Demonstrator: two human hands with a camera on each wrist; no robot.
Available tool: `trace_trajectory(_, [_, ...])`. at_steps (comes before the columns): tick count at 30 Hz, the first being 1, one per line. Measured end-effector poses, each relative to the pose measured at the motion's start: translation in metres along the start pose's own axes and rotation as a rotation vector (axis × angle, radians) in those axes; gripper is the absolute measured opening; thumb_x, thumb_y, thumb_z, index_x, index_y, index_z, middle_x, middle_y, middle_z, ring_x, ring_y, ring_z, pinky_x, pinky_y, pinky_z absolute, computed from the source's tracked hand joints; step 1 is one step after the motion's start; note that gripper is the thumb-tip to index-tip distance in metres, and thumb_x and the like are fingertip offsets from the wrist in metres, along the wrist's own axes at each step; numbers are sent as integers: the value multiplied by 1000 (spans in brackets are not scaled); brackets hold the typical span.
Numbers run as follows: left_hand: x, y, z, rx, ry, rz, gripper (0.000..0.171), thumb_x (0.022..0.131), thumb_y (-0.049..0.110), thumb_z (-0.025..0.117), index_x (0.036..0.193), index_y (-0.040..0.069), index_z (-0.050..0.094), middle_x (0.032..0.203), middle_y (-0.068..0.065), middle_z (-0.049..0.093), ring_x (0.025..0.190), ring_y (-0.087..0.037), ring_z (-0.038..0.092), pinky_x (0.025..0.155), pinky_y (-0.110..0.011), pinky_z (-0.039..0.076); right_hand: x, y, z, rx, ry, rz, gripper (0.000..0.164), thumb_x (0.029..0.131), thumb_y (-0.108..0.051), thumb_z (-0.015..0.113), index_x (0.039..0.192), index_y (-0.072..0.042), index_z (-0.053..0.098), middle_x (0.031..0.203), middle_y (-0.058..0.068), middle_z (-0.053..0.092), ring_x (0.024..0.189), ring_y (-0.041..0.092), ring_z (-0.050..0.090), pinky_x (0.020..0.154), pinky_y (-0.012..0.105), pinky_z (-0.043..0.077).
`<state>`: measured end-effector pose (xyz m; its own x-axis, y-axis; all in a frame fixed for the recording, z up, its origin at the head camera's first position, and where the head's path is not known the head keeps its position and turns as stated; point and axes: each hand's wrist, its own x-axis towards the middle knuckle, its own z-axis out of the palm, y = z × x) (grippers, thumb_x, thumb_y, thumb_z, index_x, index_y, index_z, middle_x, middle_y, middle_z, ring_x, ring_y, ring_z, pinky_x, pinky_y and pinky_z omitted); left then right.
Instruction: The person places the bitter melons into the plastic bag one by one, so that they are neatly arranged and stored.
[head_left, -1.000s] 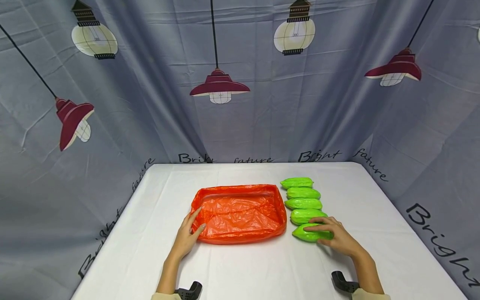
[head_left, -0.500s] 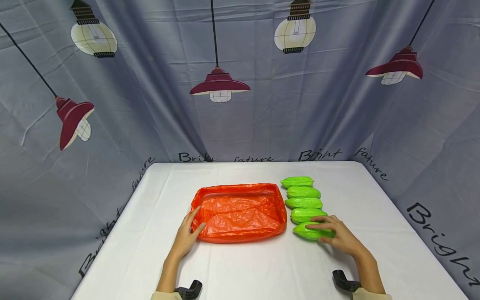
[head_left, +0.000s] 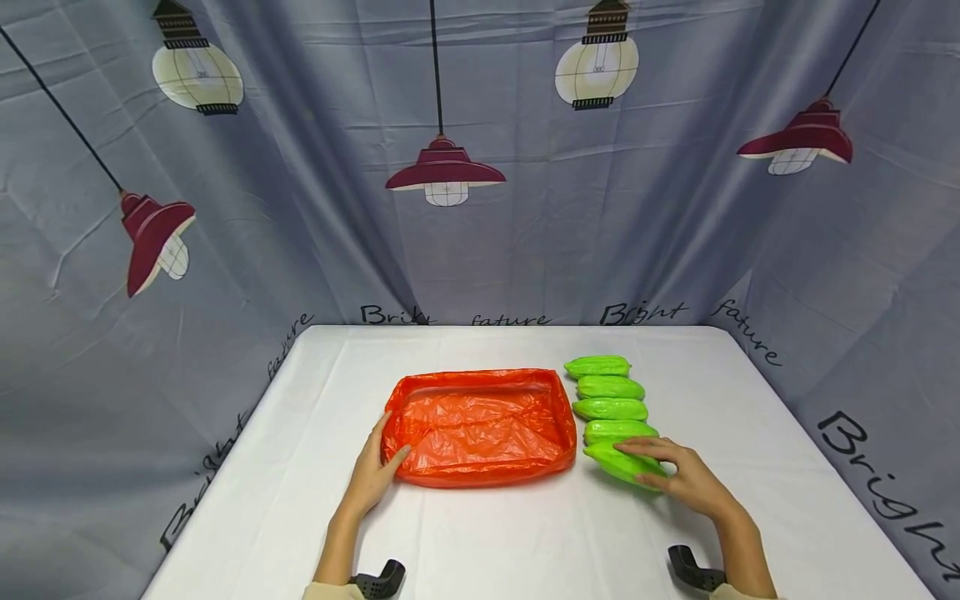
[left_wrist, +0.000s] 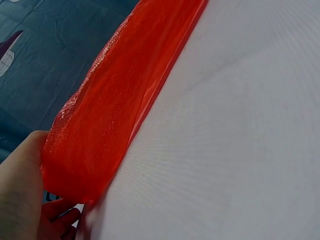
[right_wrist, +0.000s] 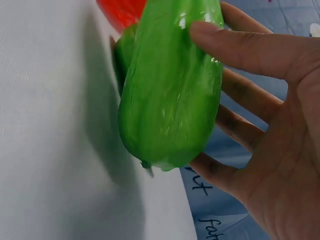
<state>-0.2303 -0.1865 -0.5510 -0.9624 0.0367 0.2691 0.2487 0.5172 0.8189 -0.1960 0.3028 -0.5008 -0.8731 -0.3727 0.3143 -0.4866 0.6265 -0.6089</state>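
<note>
My left hand (head_left: 371, 473) holds the left end of a red plastic-covered tray (head_left: 487, 478) on the white table. In the left wrist view, the thumb reaches over the rim of the red tray wall (left_wrist: 100, 125) and the other fingers lie outside it. My right hand (head_left: 692, 477) grips a glossy, ridged green bitter melon (head_left: 617, 462), thumb on the near side and fingers on the far side. In the right wrist view this bitter melon (right_wrist: 170, 105) hangs tilted, its shadow apart from it on the cloth. The tray's inside shows only red film.
Several more bitter melons (head_left: 610, 408) lie in a column right of the tray, the nearest partly covered by the right hand. The white table (head_left: 495, 542) ends at a grey-blue curtain (head_left: 510, 250) printed with lamps. A black wrist mount (head_left: 693, 571) juts beside each forearm.
The held bitter melon has turned, its right end swinging toward the front, and come up a little with the right hand. The left fingers have shifted slightly at the tray's left end.
</note>
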Motion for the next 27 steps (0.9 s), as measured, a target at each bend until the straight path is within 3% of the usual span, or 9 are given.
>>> trace_trajectory(3, [0, 0, -1, -11, 0, -2, 72, 88, 30, 61, 146, 14, 23, 147, -18, 28, 133, -37, 25, 105, -55, 20, 2, -4, -2, 12, 24, -5, 46, 75, -18, 74, 120, -21, 64, 118, -1, 62, 114, 1, 47, 92, 18, 39])
trace_trajectory(6, [1, 1, -2, -26, 0, 6, 71, 87, 23, 62, 146, 14, 24, 146, -18, 28, 133, -36, 25, 106, -53, 20, 6, -11, -5, 52, 59, 11, 46, 76, -19, 74, 120, -20, 63, 119, 0, 61, 113, -5, 44, 83, 31, 50])
trace_trajectory(9, [2, 1, -2, -32, 4, 22, 71, 86, 17, 63, 146, 13, 25, 146, -18, 29, 132, -36, 26, 106, -53, 21, 12, -18, -6, 89, 98, 22, 48, 76, -16, 74, 122, -15, 62, 122, 4, 60, 111, -7, 45, 77, 41, 52])
trace_trajectory(11, [2, 0, -2, -33, 7, 30, 72, 85, 13, 63, 146, 12, 24, 146, -19, 29, 132, -37, 26, 106, -53, 21, 18, -24, -5, 124, 133, 21, 49, 76, -14, 74, 124, -13, 61, 123, 5, 59, 110, -5, 47, 76, 41, 53])
trace_trajectory(14, [1, -2, -2, -37, 12, 34, 73, 84, 10, 63, 146, 12, 24, 146, -19, 28, 132, -37, 26, 106, -53, 21, 30, -36, -3, 165, 194, 7, 52, 77, -10, 72, 127, -11, 58, 121, 7, 60, 107, -1, 51, 75, 31, 53])
trace_trajectory(18, [1, -2, -2, -45, 11, 27, 73, 84, 7, 62, 146, 12, 24, 146, -19, 28, 132, -37, 26, 106, -54, 21, 48, -70, -3, 203, 282, 32, 52, 78, -5, 71, 128, -6, 56, 119, 14, 60, 98, 3, 55, 72, 21, 52])
trace_trajectory(22, [-1, -1, -2, -50, 5, 10, 74, 84, 7, 62, 146, 13, 23, 147, -18, 28, 133, -36, 25, 106, -53, 20, 65, -102, 2, 248, 346, 77, 51, 80, -4, 69, 128, -4, 55, 120, 15, 59, 95, 8, 58, 71, 20, 52])
trace_trajectory(27, [-1, 0, -3, -53, 4, 4, 74, 84, 8, 62, 147, 14, 23, 147, -17, 27, 133, -36, 24, 106, -54, 19, 89, -126, 18, 313, 417, 79, 50, 81, -6, 68, 128, -4, 54, 113, 19, 62, 92, 26, 61, 70, 20, 52])
